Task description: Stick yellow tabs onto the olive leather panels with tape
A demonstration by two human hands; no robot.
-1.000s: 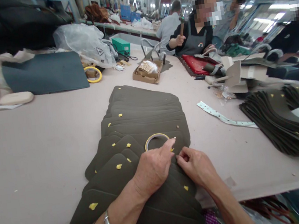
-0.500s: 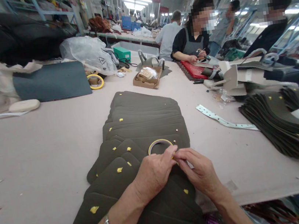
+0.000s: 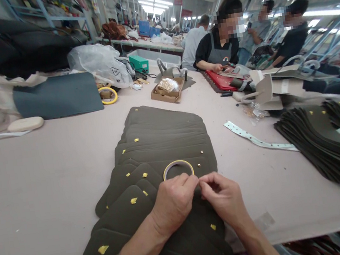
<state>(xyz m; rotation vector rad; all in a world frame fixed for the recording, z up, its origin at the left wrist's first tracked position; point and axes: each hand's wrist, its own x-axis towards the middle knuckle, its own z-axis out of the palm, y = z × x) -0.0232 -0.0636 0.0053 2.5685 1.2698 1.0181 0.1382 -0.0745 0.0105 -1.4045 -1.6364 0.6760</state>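
Note:
My left hand (image 3: 177, 200) is closed on a roll of yellow tape (image 3: 177, 162), whose ring rises beyond my knuckles. Right beside it, my right hand (image 3: 223, 194) pinches with thumb and forefinger close to the left fingertips; whatever is in that pinch is hidden or too small to make out. Under both hands lie overlapping dark olive panels (image 3: 164, 128), fanned out toward me. Small yellow tape pieces (image 3: 134, 200) are stuck on several of them. Two small metal studs (image 3: 199, 165) show near the right edge of the panels.
At right lies a thick stack of dark panels (image 3: 321, 148), with a pale perforated strip (image 3: 250, 138) beside it. Farther back are a cardboard box of beads (image 3: 167, 97), another yellow tape roll (image 3: 116, 96) and a plastic bag (image 3: 97, 61). A co-worker (image 3: 222, 48) handles a red item (image 3: 218, 80).
The tape roll and my left hand have shifted slightly left. My right hand's fingertips have come slightly away from the left ones. Background co-workers have changed posture.

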